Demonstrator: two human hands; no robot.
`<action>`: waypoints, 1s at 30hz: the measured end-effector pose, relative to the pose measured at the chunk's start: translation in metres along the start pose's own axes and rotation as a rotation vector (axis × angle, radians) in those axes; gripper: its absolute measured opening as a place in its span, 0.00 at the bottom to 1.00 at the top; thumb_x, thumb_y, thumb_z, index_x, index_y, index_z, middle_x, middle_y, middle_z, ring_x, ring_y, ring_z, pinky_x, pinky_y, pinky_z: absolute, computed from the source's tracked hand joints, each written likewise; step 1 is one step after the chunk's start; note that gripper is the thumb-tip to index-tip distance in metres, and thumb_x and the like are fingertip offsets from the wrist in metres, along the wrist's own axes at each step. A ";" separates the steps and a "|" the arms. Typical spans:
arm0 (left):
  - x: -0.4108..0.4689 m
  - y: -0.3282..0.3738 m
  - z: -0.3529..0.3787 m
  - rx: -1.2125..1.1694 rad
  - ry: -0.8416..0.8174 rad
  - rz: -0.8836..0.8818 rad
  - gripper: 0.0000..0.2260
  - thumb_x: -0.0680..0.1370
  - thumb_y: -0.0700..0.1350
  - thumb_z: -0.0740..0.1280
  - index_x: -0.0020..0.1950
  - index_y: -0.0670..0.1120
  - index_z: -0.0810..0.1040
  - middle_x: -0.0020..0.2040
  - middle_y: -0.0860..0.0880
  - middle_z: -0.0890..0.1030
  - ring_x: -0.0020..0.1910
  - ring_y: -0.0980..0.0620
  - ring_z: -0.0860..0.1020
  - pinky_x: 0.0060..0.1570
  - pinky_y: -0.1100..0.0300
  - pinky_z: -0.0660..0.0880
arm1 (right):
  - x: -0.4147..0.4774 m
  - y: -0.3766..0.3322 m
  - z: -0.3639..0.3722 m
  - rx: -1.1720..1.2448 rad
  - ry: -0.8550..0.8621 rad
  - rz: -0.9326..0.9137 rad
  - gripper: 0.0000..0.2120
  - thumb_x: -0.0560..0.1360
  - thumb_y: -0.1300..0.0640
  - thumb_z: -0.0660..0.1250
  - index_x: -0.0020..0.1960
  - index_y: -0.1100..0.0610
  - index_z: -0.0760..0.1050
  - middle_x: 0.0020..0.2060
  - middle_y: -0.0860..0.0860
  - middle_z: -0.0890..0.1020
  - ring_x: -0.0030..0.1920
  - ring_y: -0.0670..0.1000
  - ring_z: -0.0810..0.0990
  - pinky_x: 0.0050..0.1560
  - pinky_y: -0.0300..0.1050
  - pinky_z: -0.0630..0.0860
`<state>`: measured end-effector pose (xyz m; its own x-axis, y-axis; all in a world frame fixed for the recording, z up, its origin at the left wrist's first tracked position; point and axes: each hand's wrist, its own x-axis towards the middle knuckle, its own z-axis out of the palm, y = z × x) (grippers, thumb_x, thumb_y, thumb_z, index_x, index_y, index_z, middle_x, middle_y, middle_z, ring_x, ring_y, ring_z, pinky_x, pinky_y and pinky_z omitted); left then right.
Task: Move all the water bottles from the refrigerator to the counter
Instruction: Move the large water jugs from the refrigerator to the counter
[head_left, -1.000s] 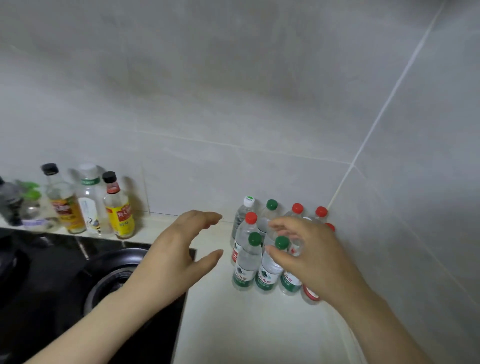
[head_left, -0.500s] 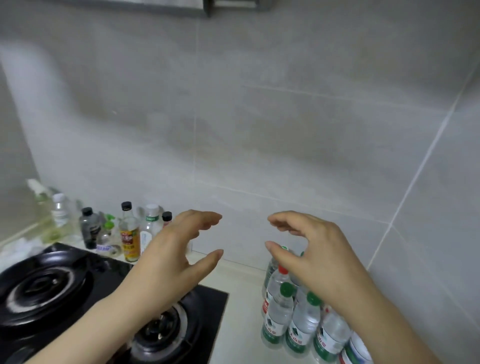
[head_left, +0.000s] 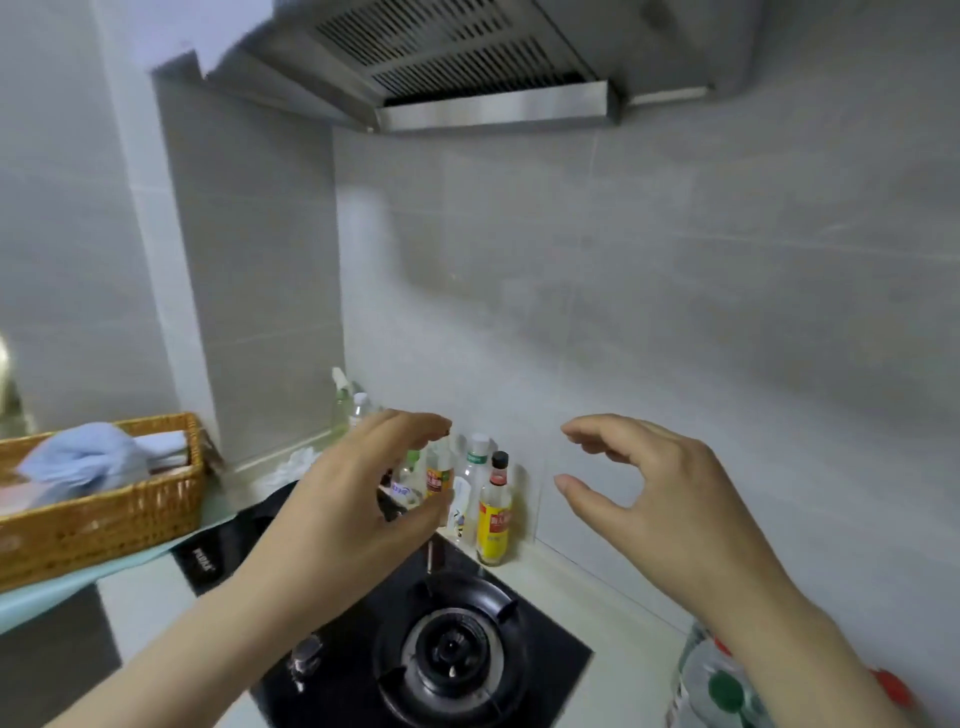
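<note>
Both hands, status? (Desk)

I read my left hand (head_left: 343, 499) and right hand (head_left: 660, 499) raised over the stove (head_left: 550, 644), fingers loosely curved, gripping nothing. (Operator)

Location of the water bottles? (Desk)

The water bottles (head_left: 711, 686) stand on the counter (head_left: 623, 623) at near right, partly hidden by my right forearm. Count uncertain: that edge is blurred. (Operator)

Hazards? (Desk)

1. My right forearm sits just above the caps; a careless sweep could topple the cluster.
2. My left hand appears close to the condiment bottles (head_left: 493, 514); same risk.
3. The refrigerator is out of view; any bottles left inside would leave the task incomplete. (Operator)
</note>
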<state>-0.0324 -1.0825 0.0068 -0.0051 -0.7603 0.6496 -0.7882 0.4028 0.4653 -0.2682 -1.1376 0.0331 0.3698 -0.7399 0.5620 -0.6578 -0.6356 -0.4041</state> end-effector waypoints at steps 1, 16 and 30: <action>-0.006 -0.003 -0.012 0.016 0.021 -0.018 0.20 0.73 0.53 0.71 0.64 0.57 0.74 0.57 0.64 0.76 0.58 0.65 0.76 0.58 0.60 0.76 | 0.004 -0.009 0.006 0.018 -0.005 -0.029 0.17 0.72 0.47 0.70 0.60 0.43 0.77 0.49 0.31 0.76 0.49 0.24 0.70 0.50 0.21 0.67; -0.152 -0.060 -0.239 0.369 0.337 -0.306 0.17 0.73 0.60 0.68 0.61 0.62 0.73 0.58 0.64 0.75 0.57 0.60 0.77 0.54 0.56 0.79 | 0.040 -0.244 0.125 0.278 -0.115 -0.503 0.17 0.71 0.50 0.73 0.59 0.47 0.79 0.51 0.39 0.82 0.51 0.38 0.78 0.58 0.42 0.76; -0.285 -0.055 -0.382 0.720 0.583 -0.606 0.20 0.71 0.57 0.68 0.63 0.58 0.75 0.58 0.67 0.75 0.56 0.64 0.76 0.55 0.68 0.74 | 0.031 -0.450 0.226 0.589 -0.293 -0.937 0.18 0.72 0.49 0.73 0.60 0.50 0.79 0.53 0.43 0.84 0.51 0.40 0.80 0.52 0.31 0.74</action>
<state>0.2471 -0.6936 0.0258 0.6439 -0.2986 0.7044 -0.7370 -0.4894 0.4662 0.1879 -0.9240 0.0689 0.7420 0.1054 0.6620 0.3381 -0.9116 -0.2338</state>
